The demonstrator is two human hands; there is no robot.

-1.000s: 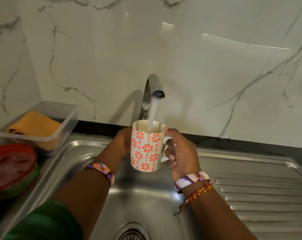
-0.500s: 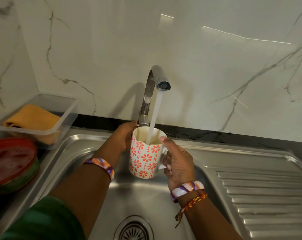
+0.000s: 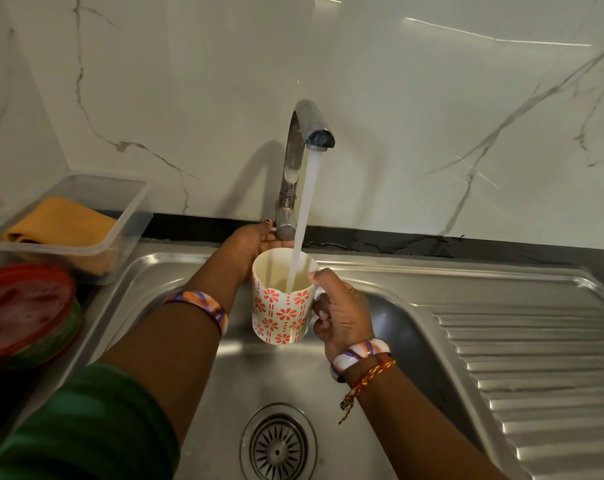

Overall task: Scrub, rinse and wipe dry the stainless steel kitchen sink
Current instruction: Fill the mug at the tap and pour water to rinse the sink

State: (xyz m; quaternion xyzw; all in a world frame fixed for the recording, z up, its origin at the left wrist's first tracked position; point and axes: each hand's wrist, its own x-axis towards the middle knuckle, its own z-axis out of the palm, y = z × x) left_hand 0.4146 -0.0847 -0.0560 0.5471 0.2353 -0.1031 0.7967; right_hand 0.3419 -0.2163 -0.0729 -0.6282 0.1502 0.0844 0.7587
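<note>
Head cam: right hand (image 3: 342, 311) grips the mug (image 3: 281, 306) by its handle under the tap (image 3: 302, 140), water running in. Left hand (image 3: 255, 244) is at the tap base behind the mug, can't tell its grip tbh.

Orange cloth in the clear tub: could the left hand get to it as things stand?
Probably yes. The left hand is at the tap's base, the tub is open-topped, and nothing stands between them over the orange cloth.

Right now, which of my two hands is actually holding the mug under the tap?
Your right hand grips the flowered mug by its handle under the running water. The left hand is behind it at the tap's base, not on the mug.
</note>
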